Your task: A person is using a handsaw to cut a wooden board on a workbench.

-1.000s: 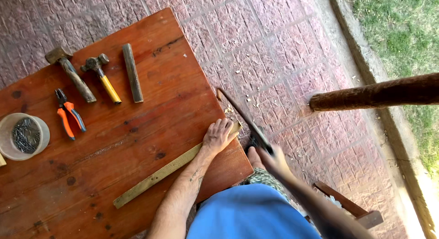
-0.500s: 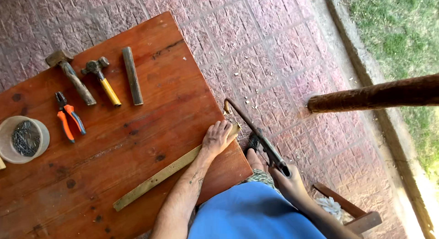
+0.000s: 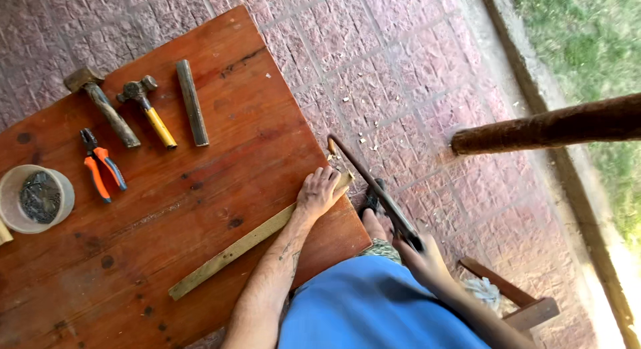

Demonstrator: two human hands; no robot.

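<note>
Sawdust and chips fleck the brick paving, yet the long pale wooden strip (image 3: 247, 245) looks uncut. Your left hand (image 3: 319, 192) presses it flat, open-palmed, on the reddish wooden table (image 3: 200, 88); your right hand (image 3: 420, 259) grips the black-framed hand saw (image 3: 370, 189) closed around its handle.

The left hand (image 3: 319, 192) pressed flat on a wooden strip (image 3: 247, 245) at the table's (image 3: 220, 95) edge. Just right of it, the right hand (image 3: 419, 255) gripped a hacksaw (image 3: 370, 189), its blade meeting the strip's end.

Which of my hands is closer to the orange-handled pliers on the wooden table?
Left. The left hand presses the wooden strip on the table, right of the orange-handled pliers; the right hand is off the table.
</note>
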